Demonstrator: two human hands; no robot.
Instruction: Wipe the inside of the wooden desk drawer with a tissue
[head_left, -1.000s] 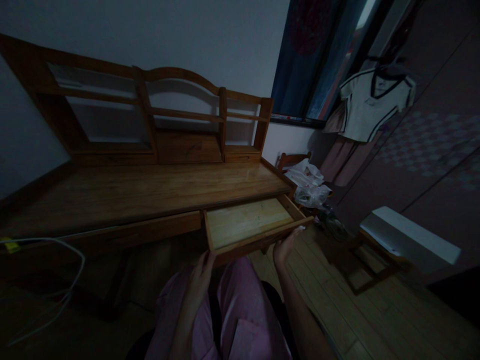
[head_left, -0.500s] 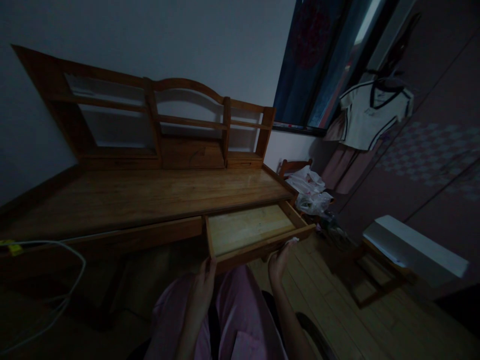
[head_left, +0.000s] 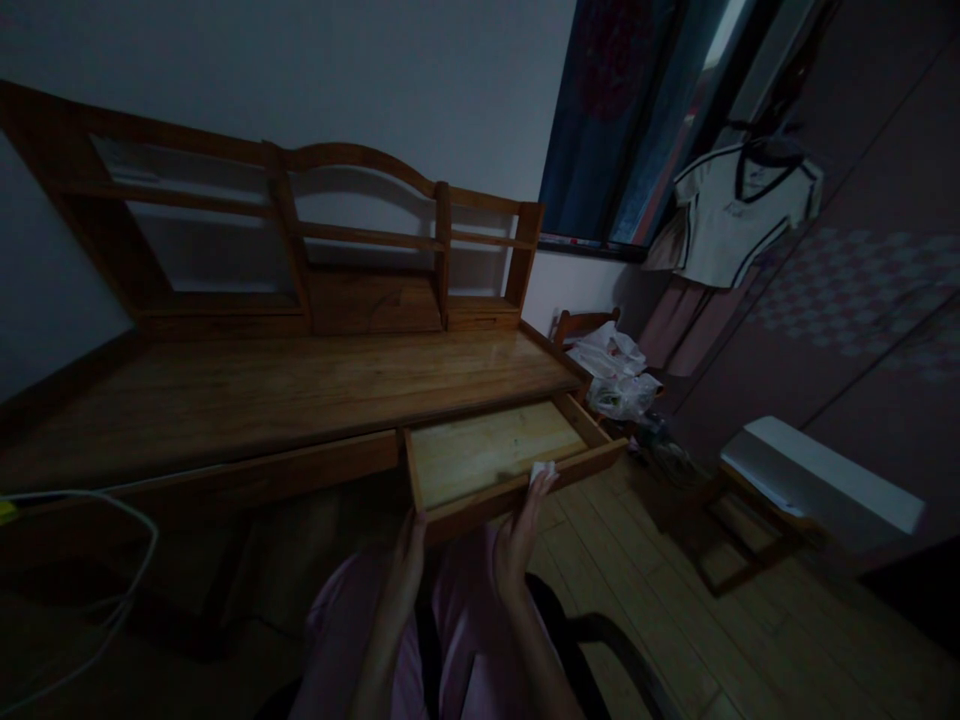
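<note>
Against the pale wall (head_left: 360,80) is set a wooden table (head_left: 300,385), its back edge topped by a shelved hutch (head_left: 375,302). At its right front, a drawer (head_left: 480,455) is pulled out toward the knees (head_left: 461,600), presumably so that its rim can be reached while seated. The drawer's left front corner is touched by the left hand (head_left: 405,565), likely for steadying; whether that grip is clamped cannot be told. By the right hand (head_left: 515,553), its grip pinched together, a crumpled white wipe (head_left: 543,472) is held at the drawer's front edge, apparently so that the wood is met by the wipe.
</note>
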